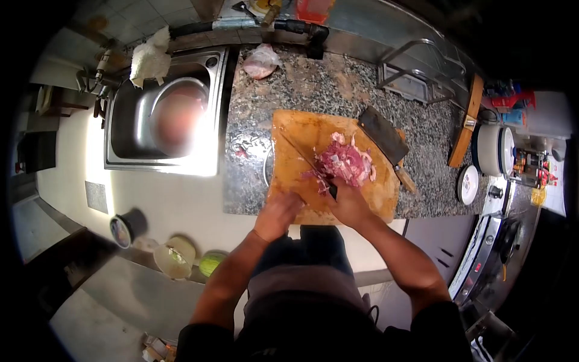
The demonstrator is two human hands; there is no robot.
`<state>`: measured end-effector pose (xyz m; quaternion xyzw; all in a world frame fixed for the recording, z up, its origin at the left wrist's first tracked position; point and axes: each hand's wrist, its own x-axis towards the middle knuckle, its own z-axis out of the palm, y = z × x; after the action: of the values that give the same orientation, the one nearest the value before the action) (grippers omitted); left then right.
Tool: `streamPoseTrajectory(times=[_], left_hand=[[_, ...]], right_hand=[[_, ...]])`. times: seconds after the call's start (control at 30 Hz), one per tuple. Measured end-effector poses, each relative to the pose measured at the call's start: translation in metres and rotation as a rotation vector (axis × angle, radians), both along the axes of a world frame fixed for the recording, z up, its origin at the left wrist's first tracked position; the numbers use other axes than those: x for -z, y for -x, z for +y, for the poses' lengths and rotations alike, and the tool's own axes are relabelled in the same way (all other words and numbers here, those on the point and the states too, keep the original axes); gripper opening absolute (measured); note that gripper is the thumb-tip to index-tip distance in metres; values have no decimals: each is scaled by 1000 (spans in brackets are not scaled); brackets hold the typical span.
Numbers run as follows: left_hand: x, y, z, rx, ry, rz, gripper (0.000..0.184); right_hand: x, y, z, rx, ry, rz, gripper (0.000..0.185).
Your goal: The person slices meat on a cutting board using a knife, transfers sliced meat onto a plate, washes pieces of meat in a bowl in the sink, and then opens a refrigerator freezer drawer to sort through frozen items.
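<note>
My right hand (350, 207) is closed round the dark handle of a knife (301, 152), whose thin blade points up and left over the wooden cutting board (287, 130). Just beyond that hand lies a pile of cut raw meat (347, 161), with small scraps at its left. My left hand (280, 210) rests at the board's near left edge, its fingers curled together; whatever they may hold is too small to make out. A wide cleaver (383, 135) with a wooden handle lies across the board's right edge.
A bagged piece of meat (261, 61) sits at the counter's back left. Left of the counter is a metal sink (134, 120) holding a bowl. A metal rack (416, 78), a wooden slat (467, 130), a white pot (494, 149) and small plates (467, 184) stand at right.
</note>
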<state>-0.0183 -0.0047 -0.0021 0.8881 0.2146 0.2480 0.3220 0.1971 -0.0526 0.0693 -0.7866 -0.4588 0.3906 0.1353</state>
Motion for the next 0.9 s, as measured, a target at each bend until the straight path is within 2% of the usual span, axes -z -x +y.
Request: streamPoseTrajectory(times=[0.17,0.3,0.37,0.43,0.47,0.5,0.53,0.6,0.67,0.7,0.73,0.8,0.87,0.9], left_hand=[[5,5,-4,-67,-41,9,37],[-2,13,1,-62,10,48,35],[-20,13,16,-224,-16,76,34],[11,26,48,-542,-35,86,34],[-5,20,70,-682,-12,140,34],[-17,17,90,-710,13,192,34],[-9,20,103,-695,105,227,25],[5,30,125,-560,93,398,15],[-6,23,132,-591,205,378,13],[-10,16,131,-664,245,259,13],[-29,2,129,-647,241,253,13],[-61,-29,109,-623,346,70,14],[-62,-56,84,-403,310,10,21],[-57,-64,74,-398,309,11,21]], right_hand=[[-39,22,-27,-159,67,6,30],[-31,29,-43,-184,32,39,32],[-28,25,-45,-132,60,35,33],[-30,20,-44,-32,115,-2,33],[-32,18,-45,-31,112,1,33],[-34,15,-46,7,104,23,33],[-36,12,-48,47,98,42,32],[-42,8,-52,77,111,39,31],[-47,5,-60,157,75,87,30],[-51,3,-63,169,55,74,29],[-55,1,-65,186,50,68,29],[-61,2,-74,355,-38,94,27],[-56,0,-82,401,-43,80,26],[-55,0,-85,437,-46,69,26]])
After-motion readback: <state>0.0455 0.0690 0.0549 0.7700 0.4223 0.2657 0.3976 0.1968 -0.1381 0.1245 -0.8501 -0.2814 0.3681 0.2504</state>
